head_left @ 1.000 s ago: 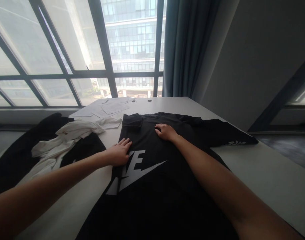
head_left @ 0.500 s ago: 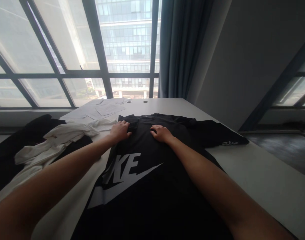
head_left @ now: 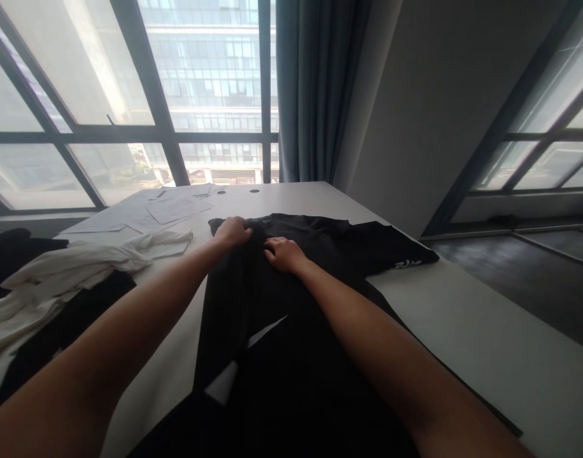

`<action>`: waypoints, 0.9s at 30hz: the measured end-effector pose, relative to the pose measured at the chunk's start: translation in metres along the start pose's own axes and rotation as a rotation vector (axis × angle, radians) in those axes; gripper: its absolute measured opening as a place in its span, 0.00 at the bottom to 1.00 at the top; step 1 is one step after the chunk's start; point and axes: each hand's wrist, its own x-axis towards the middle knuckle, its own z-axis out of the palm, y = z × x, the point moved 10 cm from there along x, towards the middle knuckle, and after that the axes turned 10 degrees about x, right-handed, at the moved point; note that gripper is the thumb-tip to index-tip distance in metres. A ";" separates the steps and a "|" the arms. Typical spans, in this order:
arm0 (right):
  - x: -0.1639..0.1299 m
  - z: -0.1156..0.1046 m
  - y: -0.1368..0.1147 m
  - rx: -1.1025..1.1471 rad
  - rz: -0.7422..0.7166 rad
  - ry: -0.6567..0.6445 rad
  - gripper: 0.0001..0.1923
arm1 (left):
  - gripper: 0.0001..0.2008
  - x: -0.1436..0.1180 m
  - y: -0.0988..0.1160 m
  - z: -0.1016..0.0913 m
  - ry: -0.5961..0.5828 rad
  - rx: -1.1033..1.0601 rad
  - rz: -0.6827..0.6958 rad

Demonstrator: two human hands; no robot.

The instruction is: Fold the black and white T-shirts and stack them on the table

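A black T-shirt lies lengthwise in front of me on a white table. Its left side is folded inward over the chest, so only two pieces of the white print show. My left hand grips the folded cloth near the left shoulder, thumb toward the middle. Just right of it, my right hand rests on the upper chest with bent fingers and the thumb apart. The right sleeve, with small white lettering, stretches out flat to the right.
White and black garments are heaped at the left. Loose paper sheets lie at the table's far left. Beyond the table are windows and a blue-grey curtain. The table's right edge drops to a grey floor.
My left hand has brought the shirt's left side inward, covering the letters and most of the swoosh. My right hand stays on the chest. The view has turned slightly right.
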 end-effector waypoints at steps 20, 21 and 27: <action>0.001 0.001 0.000 0.010 0.011 -0.012 0.19 | 0.25 -0.006 -0.084 0.040 0.018 0.013 -0.128; 0.001 0.001 0.000 0.010 0.014 -0.015 0.19 | 0.26 -0.004 -0.081 0.048 -0.046 0.015 -0.092; 0.001 0.001 0.002 0.019 0.027 -0.015 0.19 | 0.34 0.007 -0.083 0.073 -0.210 0.068 -0.054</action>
